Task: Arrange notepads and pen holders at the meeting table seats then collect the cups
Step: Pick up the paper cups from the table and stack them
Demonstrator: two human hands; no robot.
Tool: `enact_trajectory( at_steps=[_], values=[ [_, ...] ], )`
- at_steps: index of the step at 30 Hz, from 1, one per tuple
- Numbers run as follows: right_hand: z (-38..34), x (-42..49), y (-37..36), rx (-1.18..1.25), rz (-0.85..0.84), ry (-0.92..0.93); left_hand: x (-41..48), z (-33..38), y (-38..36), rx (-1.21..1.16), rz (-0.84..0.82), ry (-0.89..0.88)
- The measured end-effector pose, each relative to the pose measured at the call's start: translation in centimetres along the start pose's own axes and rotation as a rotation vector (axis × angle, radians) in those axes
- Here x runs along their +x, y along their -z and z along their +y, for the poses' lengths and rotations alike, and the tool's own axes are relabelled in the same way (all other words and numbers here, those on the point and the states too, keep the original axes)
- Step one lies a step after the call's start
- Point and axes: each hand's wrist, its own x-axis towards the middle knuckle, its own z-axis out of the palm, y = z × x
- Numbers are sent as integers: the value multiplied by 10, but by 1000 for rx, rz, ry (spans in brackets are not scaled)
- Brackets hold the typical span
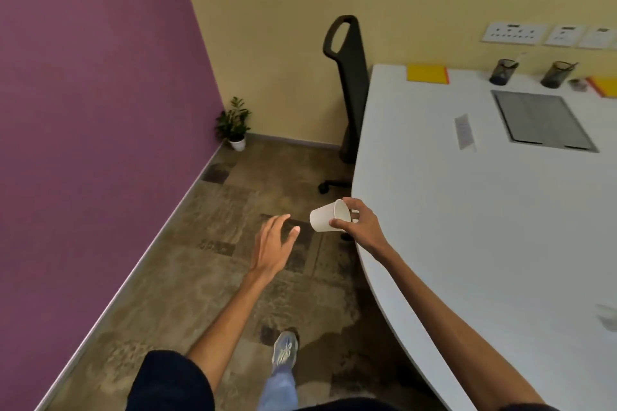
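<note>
My right hand (360, 223) grips a white paper cup (325, 218) by its rim, tilted on its side just off the left edge of the white meeting table (467, 227). Open and holding nothing, my left hand (272, 248) hovers over the floor a little left of the cup. At the table's far end lie a yellow notepad (426, 73) and part of a second one (606, 85). Between them stand two dark mesh pen holders (503, 71) (559, 74). A blurred pale object (607, 317), perhaps another cup, sits at the right edge.
A black office chair (347, 77) stands against the table's far left corner. A small potted plant (235, 123) sits in the corner by the purple wall. The table has a grey cable hatch (542, 120) and a paper slip (464, 131). My shoe (283, 352) is on the patterned carpet.
</note>
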Motion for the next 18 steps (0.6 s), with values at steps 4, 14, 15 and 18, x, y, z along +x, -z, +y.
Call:
enact_trajectory(
  at_steps=[4, 14, 15, 18],
  values=[
    [-6, 49, 5, 19, 93, -51, 76, 10, -16, -57, -137, -128],
    [-15, 141, 13, 109, 304, -173, 227, 36, -40, -119, -336, -393],
    [-13, 146, 15, 123, 323, -190, 236, 40, -45, -128, -366, -418],
    [-6, 165, 26, 177, 385, -228, 262, 51, -62, -130, -448, -487]
  ],
)
